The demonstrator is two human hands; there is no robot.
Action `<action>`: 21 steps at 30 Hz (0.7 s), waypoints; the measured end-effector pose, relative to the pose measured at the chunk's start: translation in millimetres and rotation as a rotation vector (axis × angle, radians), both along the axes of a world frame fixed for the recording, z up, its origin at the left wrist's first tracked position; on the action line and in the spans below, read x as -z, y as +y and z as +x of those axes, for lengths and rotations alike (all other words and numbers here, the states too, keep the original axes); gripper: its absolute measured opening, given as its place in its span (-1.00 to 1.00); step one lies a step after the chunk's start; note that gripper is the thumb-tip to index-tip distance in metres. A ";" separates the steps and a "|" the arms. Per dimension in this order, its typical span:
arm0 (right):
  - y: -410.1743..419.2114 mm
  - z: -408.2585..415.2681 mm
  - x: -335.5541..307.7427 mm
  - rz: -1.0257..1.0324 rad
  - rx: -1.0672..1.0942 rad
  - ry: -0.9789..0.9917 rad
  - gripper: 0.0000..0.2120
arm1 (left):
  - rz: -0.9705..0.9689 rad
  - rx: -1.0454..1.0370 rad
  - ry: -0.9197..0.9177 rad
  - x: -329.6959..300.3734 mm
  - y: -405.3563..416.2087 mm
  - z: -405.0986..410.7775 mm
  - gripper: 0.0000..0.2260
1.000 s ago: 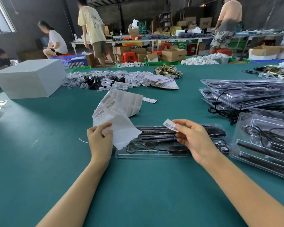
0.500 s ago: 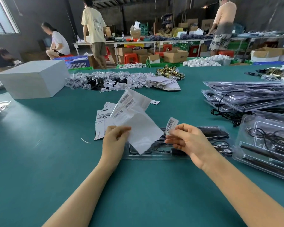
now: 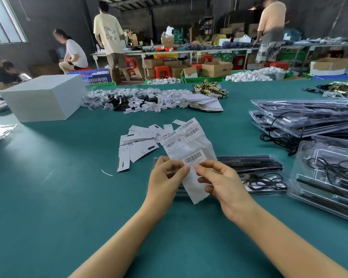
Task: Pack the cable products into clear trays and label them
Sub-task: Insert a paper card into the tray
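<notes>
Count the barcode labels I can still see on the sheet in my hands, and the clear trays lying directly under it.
Barcode labels on the label sheet held by left hand and right hand: 5
Clear tray under the sheet: 1
Total: 6

tray (image 3: 259, 169) lay centre, behind hands | cards (image 3: 137, 143) at 11 o'clock | tray stacks (image 3: 309, 121) at 2–3 o'clock | box (image 3: 42, 97) at 10 o'clock
</notes>
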State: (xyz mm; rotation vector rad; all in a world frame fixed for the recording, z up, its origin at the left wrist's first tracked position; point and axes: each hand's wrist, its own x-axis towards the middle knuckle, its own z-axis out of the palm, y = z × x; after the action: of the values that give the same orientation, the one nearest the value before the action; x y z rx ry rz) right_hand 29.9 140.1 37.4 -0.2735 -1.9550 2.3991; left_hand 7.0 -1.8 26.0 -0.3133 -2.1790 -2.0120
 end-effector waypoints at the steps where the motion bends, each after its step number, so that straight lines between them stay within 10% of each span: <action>1: 0.1 0.2 0.5 0.043 -0.001 0.023 -0.94 | 0.001 -0.004 -0.003 0.7 -1.0 -0.8 -0.91; 6: 5.1 -0.9 -2.1 0.255 0.067 0.190 -0.66 | -0.025 0.011 -0.011 3.9 -6.1 -5.7 -0.85; 21: 23.7 -11.9 -4.6 0.250 0.213 0.207 -0.86 | -0.170 -0.262 0.174 10.9 -21.9 -25.0 -0.77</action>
State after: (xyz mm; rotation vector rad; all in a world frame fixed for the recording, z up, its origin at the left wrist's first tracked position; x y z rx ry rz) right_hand 18.1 163.8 42.0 -0.2018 -1.9903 1.9456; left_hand -18.0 -23.7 15.1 -0.2028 -2.1581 -1.6063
